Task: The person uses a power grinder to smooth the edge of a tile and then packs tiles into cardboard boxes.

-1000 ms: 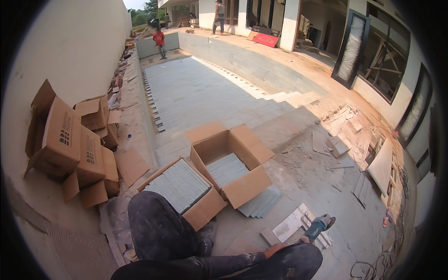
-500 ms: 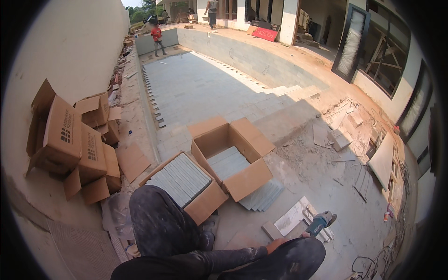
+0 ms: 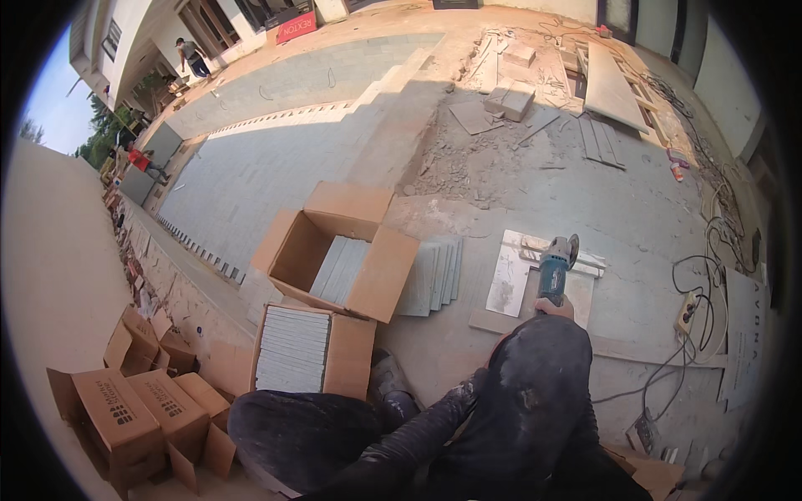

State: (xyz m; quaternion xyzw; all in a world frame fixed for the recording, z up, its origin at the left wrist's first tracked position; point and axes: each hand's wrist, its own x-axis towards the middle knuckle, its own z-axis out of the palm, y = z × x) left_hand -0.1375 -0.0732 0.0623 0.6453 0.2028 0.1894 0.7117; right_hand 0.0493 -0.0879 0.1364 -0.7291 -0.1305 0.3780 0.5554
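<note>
A teal angle grinder (image 3: 552, 275) lies in the grip of my right hand (image 3: 555, 308), whose fingers wrap round its rear end just beyond my knee. The arm behind that hand is hidden by the knee. Its disc stands at the far end, over pale stone strips (image 3: 585, 264). Close by lies a white flat piece (image 3: 508, 280) on the floor. My left forearm crosses between my legs, and only a sliver of my left hand (image 3: 499, 341) shows at the knee; its fingers are hidden.
A carton (image 3: 349, 355) of upright tiles and an open carton (image 3: 383, 271) stand at left, beside fanned tiles (image 3: 434, 275). Empty boxes (image 3: 117, 417) lie farther left. The tiled pool (image 3: 259, 175) stretches beyond. Cables and a socket strip (image 3: 687, 313) lie right; rubble (image 3: 455, 154) lies ahead.
The view has swung right and down, so the cartons and pool sit farther left. The grinder stays in my right hand and now points more straight ahead in the picture.
</note>
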